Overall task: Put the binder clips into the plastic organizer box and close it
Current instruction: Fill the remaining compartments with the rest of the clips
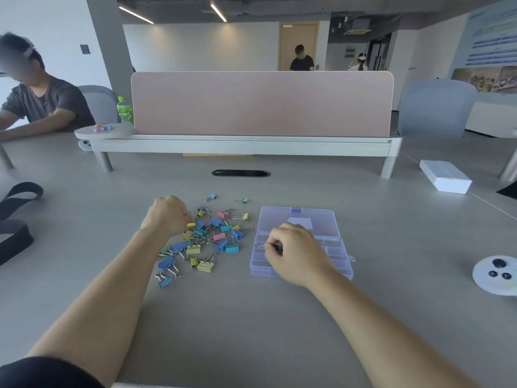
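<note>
A heap of several coloured binder clips (208, 239) in blue, yellow, pink and teal lies on the grey table. To its right stands the clear plastic organizer box (338, 257), its lid (298, 221) folded back flat. My right hand (296, 253) hovers over the box's left compartments and pinches a binder clip (261, 246) whose wire handle pokes out to the left. My left hand (167, 215) is curled into a fist at the heap's upper left edge; a yellow clip (191, 224) shows right at its fingers, and whether they grip it is hidden.
A pink divider screen (261, 103) on a raised shelf crosses the table behind. A white box (444, 179) lies far right, a white round controller (496, 274) at the right edge, black straps (16, 217) at the left. A person sits at the far left.
</note>
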A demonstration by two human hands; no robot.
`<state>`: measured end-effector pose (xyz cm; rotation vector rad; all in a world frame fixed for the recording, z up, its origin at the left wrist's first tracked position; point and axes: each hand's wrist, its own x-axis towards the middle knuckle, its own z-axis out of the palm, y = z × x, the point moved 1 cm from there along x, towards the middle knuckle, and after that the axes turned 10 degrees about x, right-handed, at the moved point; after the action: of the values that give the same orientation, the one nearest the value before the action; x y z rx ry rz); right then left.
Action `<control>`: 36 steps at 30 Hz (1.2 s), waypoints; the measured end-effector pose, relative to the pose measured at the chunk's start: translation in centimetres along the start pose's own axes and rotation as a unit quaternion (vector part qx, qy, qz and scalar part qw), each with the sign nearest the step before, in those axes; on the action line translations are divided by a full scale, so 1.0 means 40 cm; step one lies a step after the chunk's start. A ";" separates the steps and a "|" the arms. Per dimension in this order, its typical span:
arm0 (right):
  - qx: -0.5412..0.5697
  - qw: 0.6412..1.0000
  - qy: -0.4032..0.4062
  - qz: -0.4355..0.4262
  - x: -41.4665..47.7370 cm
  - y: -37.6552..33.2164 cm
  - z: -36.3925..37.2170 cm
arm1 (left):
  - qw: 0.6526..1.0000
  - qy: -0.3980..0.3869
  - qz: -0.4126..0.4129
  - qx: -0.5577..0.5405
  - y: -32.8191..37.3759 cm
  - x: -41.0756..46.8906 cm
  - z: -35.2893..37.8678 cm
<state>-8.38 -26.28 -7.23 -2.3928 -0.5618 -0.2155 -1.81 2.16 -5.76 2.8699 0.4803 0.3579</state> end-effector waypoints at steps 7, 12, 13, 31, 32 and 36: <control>0.008 1.000 -0.004 0.011 -0.002 -0.003 -0.003 | 0.993 0.025 0.100 -0.049 0.056 -0.045 -0.037; 0.022 1.000 0.006 0.013 0.000 -0.002 -0.001 | 0.958 -0.042 0.248 -0.137 0.194 -0.167 -0.076; 0.026 0.999 0.011 0.015 0.001 0.000 -0.001 | 0.951 -0.059 0.272 -0.133 0.217 -0.190 -0.073; 0.024 0.999 0.025 0.027 0.008 0.005 0.000 | 0.945 -0.071 0.317 -0.029 0.274 -0.254 -0.024; 0.025 0.999 0.026 0.026 0.008 0.005 0.000 | 0.947 -0.070 0.313 -0.027 0.274 -0.252 -0.020; 0.025 0.999 0.025 0.025 0.008 0.005 0.000 | 0.951 -0.045 0.306 0.017 0.283 -0.255 -0.009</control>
<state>-8.01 -26.32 -7.26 -2.3429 -0.4777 -0.2365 -7.98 -11.75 -4.72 2.9873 -0.4430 0.3057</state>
